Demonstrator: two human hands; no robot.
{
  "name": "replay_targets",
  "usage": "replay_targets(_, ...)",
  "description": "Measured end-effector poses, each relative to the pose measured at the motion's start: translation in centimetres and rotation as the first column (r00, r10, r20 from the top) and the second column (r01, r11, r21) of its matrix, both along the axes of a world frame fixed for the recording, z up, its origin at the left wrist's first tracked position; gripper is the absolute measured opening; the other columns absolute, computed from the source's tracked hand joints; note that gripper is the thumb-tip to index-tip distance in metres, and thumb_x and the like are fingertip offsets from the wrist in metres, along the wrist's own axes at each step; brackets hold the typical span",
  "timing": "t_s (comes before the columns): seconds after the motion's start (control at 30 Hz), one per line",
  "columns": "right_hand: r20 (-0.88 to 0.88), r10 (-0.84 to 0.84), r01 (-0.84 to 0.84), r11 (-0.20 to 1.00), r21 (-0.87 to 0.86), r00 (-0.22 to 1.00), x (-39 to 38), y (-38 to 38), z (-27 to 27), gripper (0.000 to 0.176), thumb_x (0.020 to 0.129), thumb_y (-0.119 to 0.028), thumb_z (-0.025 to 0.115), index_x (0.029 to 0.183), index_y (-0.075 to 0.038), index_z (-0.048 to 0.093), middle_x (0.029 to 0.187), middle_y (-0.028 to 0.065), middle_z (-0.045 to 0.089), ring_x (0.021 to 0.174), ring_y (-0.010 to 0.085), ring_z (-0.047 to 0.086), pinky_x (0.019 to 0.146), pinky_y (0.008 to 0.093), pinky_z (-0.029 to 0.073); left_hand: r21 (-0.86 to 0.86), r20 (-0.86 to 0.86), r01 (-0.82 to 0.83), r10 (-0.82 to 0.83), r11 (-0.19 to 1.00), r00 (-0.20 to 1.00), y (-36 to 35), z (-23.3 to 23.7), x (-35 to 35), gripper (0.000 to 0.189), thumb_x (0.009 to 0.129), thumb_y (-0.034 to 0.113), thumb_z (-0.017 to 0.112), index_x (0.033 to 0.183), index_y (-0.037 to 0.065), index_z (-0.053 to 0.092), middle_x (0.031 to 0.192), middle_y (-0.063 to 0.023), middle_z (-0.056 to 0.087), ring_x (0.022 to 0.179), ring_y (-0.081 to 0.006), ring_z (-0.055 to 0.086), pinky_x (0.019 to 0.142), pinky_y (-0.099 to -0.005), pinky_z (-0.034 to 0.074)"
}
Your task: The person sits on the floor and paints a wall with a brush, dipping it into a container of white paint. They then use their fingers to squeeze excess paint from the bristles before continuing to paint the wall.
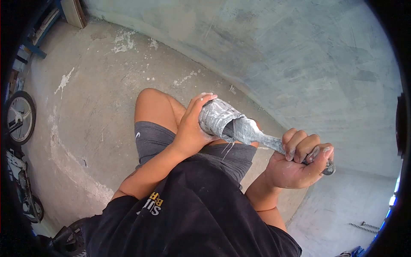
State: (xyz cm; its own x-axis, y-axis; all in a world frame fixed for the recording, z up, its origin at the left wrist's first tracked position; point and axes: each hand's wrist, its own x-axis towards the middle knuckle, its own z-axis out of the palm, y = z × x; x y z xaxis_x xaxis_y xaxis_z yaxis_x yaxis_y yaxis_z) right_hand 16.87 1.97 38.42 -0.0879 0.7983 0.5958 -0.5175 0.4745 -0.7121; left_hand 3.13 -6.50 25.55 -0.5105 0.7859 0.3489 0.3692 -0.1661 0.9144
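Observation:
My left hand (194, 126) is wrapped round a paint-caked can (216, 115), which lies tilted with its mouth toward the right. Grey-white paint coats its outside, and thin strings of it hang below the rim. Closed round the handle of a paint-covered paintbrush (267, 140) is my right hand (299, 160). The wide head of the brush is at the can's mouth; its bristles are mostly hidden. Paint smears mark the fingers of both hands. The can and brush are held above my lap.
A grey-painted wall (299, 64) rises ahead and to the right. White splashes mark the concrete floor (98, 98). At the left are a wheel (21, 118) and a motorbike (21, 180). A blue frame (36, 47) stands at the upper left, and a chain (364, 227) is at the lower right.

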Motion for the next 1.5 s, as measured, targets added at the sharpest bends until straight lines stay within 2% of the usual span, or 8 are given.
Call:
replay_targets(0.1, 0.016, 0.007, -0.008, 1.000, 0.029, 1.000, 0.3, -0.1, -0.1, 0.031, 0.102, -0.020, 0.039, 0.072, -0.014, 0.032, 0.051, -0.0016, 0.027, 0.040, 0.0082, 0.023, 0.039, 0.0257, 0.023, -0.027, 0.035, 0.025, -0.024, 0.999, 0.999, 0.0, -0.7, 0.2, 0.099, 0.051, 0.015, 0.095, 0.136, 0.006, 0.045, 0.138, -0.0154, 0.048, 0.132, -0.0328, 0.045, 0.110, -0.0394, 0.035)
replay_targets(0.37, 0.021, 0.033, -0.034, 0.996, 0.082, 0.999, 1.7, -0.2, 0.3, 0.032, 0.102, -0.019, 0.038, 0.072, -0.014, 0.031, 0.051, -0.0016, 0.028, 0.040, 0.0083, 0.024, 0.039, 0.0259, 0.023, -0.033, 0.050, 0.047, -0.045, 0.998, 0.998, 0.1, -0.8, 0.6, 0.098, 0.051, 0.012, 0.094, 0.136, 0.007, 0.045, 0.138, -0.0153, 0.048, 0.132, -0.0329, 0.045, 0.110, -0.0389, 0.036)
replay_targets(0.47, 0.034, 0.073, -0.076, 0.994, 0.073, 0.997, 2.5, 0.3, 0.4, 0.029, 0.103, -0.020, 0.038, 0.076, -0.013, 0.031, 0.051, 0.0009, 0.031, 0.042, 0.0102, 0.025, 0.043, 0.0280, 0.025, -0.049, 0.062, 0.039, -0.036, 0.998, 0.997, 0.1, -0.9, 0.6, 0.099, 0.050, 0.011, 0.094, 0.136, 0.007, 0.045, 0.138, -0.0153, 0.048, 0.132, -0.0329, 0.045, 0.110, -0.0393, 0.036)
replay_targets(0.53, -0.027, 0.087, -0.086, 0.995, 0.044, 0.996, 2.8, 0.8, 0.3, 0.028, 0.103, -0.019, 0.037, 0.077, -0.012, 0.032, 0.051, 0.0003, 0.030, 0.041, 0.0094, 0.024, 0.042, 0.0271, 0.024, -0.068, 0.064, 0.034, -0.030, 0.997, 0.998, 0.1, -1.0, 0.6, 0.099, 0.050, 0.011, 0.094, 0.136, 0.007, 0.045, 0.138, -0.0152, 0.048, 0.132, -0.0328, 0.045, 0.110, -0.0396, 0.036)
replay_targets(1.03, -0.070, 0.184, -0.174, 0.975, 0.136, 0.980, 4.7, 2.4, 0.2, 0.030, 0.105, -0.022, 0.033, 0.076, -0.013, 0.029, 0.053, -0.0011, 0.030, 0.040, 0.0087, 0.025, 0.040, 0.0262, 0.023, -0.078, 0.073, 0.027, -0.021, 0.997, 0.997, 0.0, -1.5, 0.6, 0.100, 0.050, 0.011, 0.094, 0.137, 0.008, 0.045, 0.139, -0.0148, 0.048, 0.133, -0.0320, 0.045, 0.110, -0.0389, 0.036)
replay_targets(1.1, -0.059, 0.190, -0.180, 0.974, 0.139, 0.980, 4.7, 2.3, 0.3, 0.030, 0.104, -0.022, 0.034, 0.076, -0.013, 0.029, 0.053, -0.0011, 0.030, 0.040, 0.0087, 0.025, 0.040, 0.0262, 0.023, -0.072, 0.057, 0.027, -0.023, 0.997, 0.998, -0.1, -1.0, 0.7, 0.091, 0.056, 0.000, 0.088, 0.136, 0.008, 0.045, 0.137, -0.0154, 0.047, 0.131, -0.0339, 0.046, 0.108, -0.0386, 0.040)
replay_targets(1.43, -0.032, 0.203, -0.199, 0.975, 0.096, 0.979, 4.1, 1.6, -0.9, 0.028, 0.103, -0.022, 0.038, 0.077, -0.012, 0.031, 0.054, -0.0003, 0.030, 0.042, 0.0101, 0.026, 0.042, 0.0283, 0.026, -0.078, 0.048, 0.026, -0.023, 0.997, 0.999, 0.0, -1.3, 1.0, 0.091, 0.057, 0.003, 0.090, 0.135, 0.008, 0.045, 0.137, -0.0157, 0.047, 0.129, -0.0347, 0.047, 0.107, -0.0386, 0.040)
replay_targets(1.5, -0.021, 0.193, -0.190, 0.977, 0.095, 0.981, 3.8, 1.4, -1.0, 0.027, 0.102, -0.022, 0.039, 0.078, -0.012, 0.032, 0.054, -0.0002, 0.031, 0.042, 0.0104, 0.027, 0.042, 0.0285, 0.027, -0.077, 0.023, 0.012, -0.010, 0.997, 1.000, 0.2, -1.7, 1.2, 0.098, 0.051, 0.010, 0.093, 0.136, 0.008, 0.045, 0.138, -0.0152, 0.047, 0.130, -0.0326, 0.047, 0.108, -0.0389, 0.038)
